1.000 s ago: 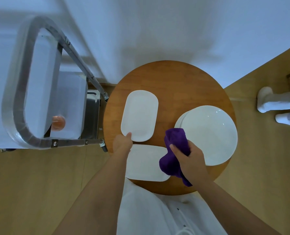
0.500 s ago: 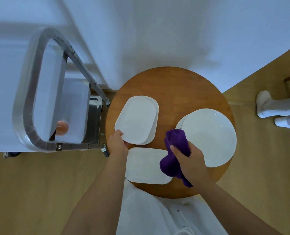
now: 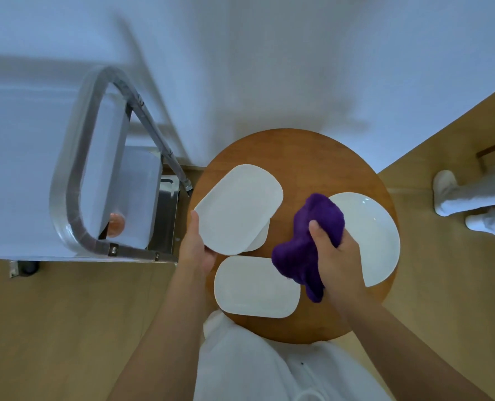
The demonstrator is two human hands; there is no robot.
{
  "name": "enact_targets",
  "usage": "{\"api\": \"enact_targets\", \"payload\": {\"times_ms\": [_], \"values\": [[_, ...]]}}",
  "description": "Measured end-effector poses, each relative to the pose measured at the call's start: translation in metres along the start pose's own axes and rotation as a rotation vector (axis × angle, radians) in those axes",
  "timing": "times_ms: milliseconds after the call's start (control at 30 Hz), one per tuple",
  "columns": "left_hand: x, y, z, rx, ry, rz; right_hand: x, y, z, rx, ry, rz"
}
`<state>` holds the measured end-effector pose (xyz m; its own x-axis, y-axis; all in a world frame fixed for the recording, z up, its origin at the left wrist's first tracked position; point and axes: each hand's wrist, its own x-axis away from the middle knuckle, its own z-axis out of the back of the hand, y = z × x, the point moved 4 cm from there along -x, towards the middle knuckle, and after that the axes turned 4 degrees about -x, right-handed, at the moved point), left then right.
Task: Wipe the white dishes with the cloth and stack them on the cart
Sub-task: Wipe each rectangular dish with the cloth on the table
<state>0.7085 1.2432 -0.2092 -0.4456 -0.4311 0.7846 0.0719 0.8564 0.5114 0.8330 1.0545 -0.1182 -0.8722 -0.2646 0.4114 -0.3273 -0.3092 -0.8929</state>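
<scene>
**Plate up, cloth ready**

The left hand (image 3: 195, 250) grips the top oblong plate (image 3: 237, 209) by its near-left edge, thumb laid along the rim and fingers tucked beneath, and the plate sits tilted above a second oblong plate (image 3: 259, 241) of which only a sliver peeks out at the lower right. That edge hold makes sense: it leaves the whole upper face bare for wiping. The right hand (image 3: 334, 256) is clenched around the bunched purple cloth (image 3: 309, 244), thumb pressed on top, and hovers between the lifted plate and the round plates (image 3: 370, 235) on the right of the desk (image 3: 307, 157). Balled up like that, the cloth gives a firm pad rather than a loose flap. It looks to me like the wipe is about to start, with the cloth near the plate but not touching it yet.

A third oblong plate (image 3: 256, 286) lies flat at the desk's near edge, waiting its turn. The round plates appear to be a pile, though how many I cannot tell. Over on the left stands the cart (image 3: 72, 180), metal handle toward us, close beside the desk, so the wiped plate has only a short swing to its stack. I see no white dishes stacked on the cart yet, so the job reads as early.
</scene>
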Motion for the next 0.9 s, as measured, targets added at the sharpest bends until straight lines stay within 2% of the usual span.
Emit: {"api": "enact_targets", "payload": {"times_ms": [100, 200, 233, 300, 400, 500, 567, 633, 767, 900], "values": [[0.029, 0.002, -0.006, 0.06, -0.143, 0.01, -0.003, -0.017, -0.003, -0.045, 0.037, 0.03], [0.053, 0.003, -0.015, 0.104, -0.289, 0.047, -0.005, -0.03, -0.006, -0.03, 0.006, 0.071], [0.06, 0.004, -0.017, 0.104, -0.312, 0.046, -0.006, -0.033, -0.008, -0.003, -0.016, 0.085], [0.069, 0.003, -0.017, 0.023, -0.231, -0.007, -0.007, -0.039, -0.011, 0.113, -0.077, 0.134], [0.088, 0.0, -0.018, -0.072, -0.063, -0.072, -0.005, -0.046, -0.017, 0.428, -0.092, 0.302], [0.107, 0.0, -0.027, -0.157, -0.043, -0.159, -0.004, -0.043, -0.024, 0.927, -0.006, 0.396], [0.115, 0.001, -0.032, -0.236, -0.037, -0.227, -0.004, -0.04, -0.032, 1.081, -0.017, 0.396], [0.119, 0.004, -0.038, -0.273, -0.056, -0.27, -0.004, -0.038, -0.039, 1.099, -0.06, 0.378], [0.124, 0.013, -0.043, -0.376, -0.043, -0.35, -0.001, -0.038, -0.057, 0.996, -0.177, 0.387], [0.129, 0.02, -0.041, -0.371, -0.072, -0.368, 0.007, -0.039, -0.072, 0.859, -0.299, 0.446]]}}
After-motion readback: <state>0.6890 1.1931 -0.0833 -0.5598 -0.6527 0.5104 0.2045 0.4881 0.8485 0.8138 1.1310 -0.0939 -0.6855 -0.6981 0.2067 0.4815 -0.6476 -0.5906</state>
